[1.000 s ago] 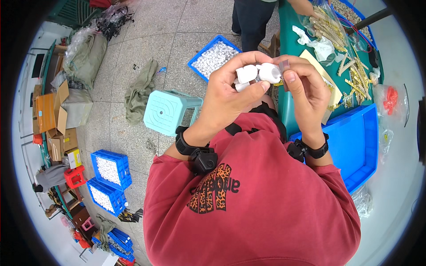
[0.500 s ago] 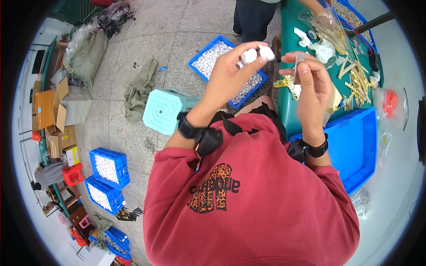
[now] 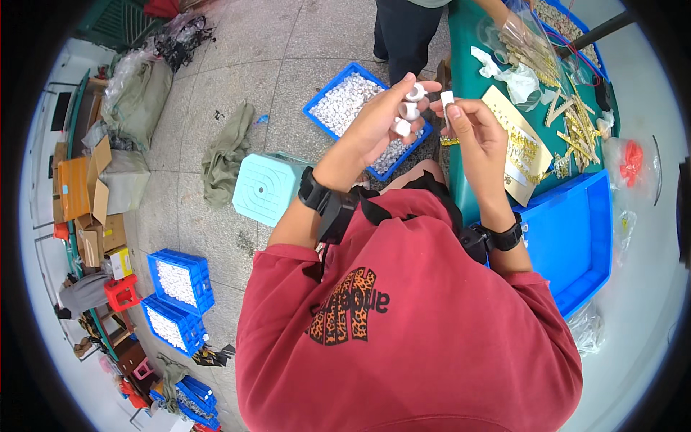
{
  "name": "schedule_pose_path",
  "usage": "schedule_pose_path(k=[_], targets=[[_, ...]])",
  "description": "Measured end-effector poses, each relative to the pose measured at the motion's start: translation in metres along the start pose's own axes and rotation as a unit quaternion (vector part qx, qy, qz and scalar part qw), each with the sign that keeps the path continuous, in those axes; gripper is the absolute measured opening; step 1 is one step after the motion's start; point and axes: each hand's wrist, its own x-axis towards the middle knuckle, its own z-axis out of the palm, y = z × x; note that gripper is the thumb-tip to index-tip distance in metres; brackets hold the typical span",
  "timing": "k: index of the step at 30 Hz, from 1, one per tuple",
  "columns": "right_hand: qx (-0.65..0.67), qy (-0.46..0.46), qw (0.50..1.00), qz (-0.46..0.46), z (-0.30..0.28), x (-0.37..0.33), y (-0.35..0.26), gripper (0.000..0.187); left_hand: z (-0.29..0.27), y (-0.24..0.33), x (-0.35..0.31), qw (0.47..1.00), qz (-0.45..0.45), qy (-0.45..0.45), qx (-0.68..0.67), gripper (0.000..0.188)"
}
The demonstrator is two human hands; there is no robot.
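Note:
Several small white ring-like plastic pieces (image 3: 409, 110) lie in a row along the fingers of my left hand (image 3: 371, 126), whose fingers are curled round them. Close by on its right, my right hand (image 3: 481, 137) pinches a small flat strip (image 3: 447, 98), white at its upper end, between thumb and fingers. The strip is too small to name more exactly. Beneath and behind the hands, a blue tray (image 3: 314, 114) full of similar small white pieces sits low down. A pale yellow sheet with gold stickers (image 3: 524, 151) lies on the green table (image 3: 468, 65) beside my right hand.
An empty-looking blue tray (image 3: 576, 237) stands at the table's near end. Yellow strips (image 3: 576, 129) and crumpled white film (image 3: 522, 81) lie on the table. A co-worker's legs (image 3: 409, 36) are ahead. A pale turquoise stool (image 3: 266, 187) and filled blue crates (image 3: 176, 281) stand left.
My left hand has turned, showing the white pieces along its fingers. My right hand has moved left toward it with the strip. More of the stickered sheet shows.

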Motion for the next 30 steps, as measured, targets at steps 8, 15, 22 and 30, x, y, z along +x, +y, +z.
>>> schedule_pose_path(k=[8, 15, 22, 30], targets=[[-0.017, -0.001, 0.998, -0.063, 0.005, -0.002, -0.01, 0.013, 0.022, 0.006, -0.019, 0.999, 0.04, -0.001, 0.031, 0.044], [-0.068, -0.003, 0.988, -0.137, -0.004, -0.003, -0.018, 0.011, 0.028, 0.009, -0.031, 0.998, 0.055, -0.002, 0.006, 0.041], [0.024, -0.034, 0.987, -0.155, 0.0, -0.002, -0.038, 0.012, 0.029, 0.02, -0.046, 0.995, 0.094, 0.015, 0.037, 0.036], [0.058, -0.106, 0.986, -0.114, -0.003, -0.004, -0.041, 0.013, 0.036, 0.025, -0.057, 0.984, 0.157, 0.022, 0.078, 0.032]])
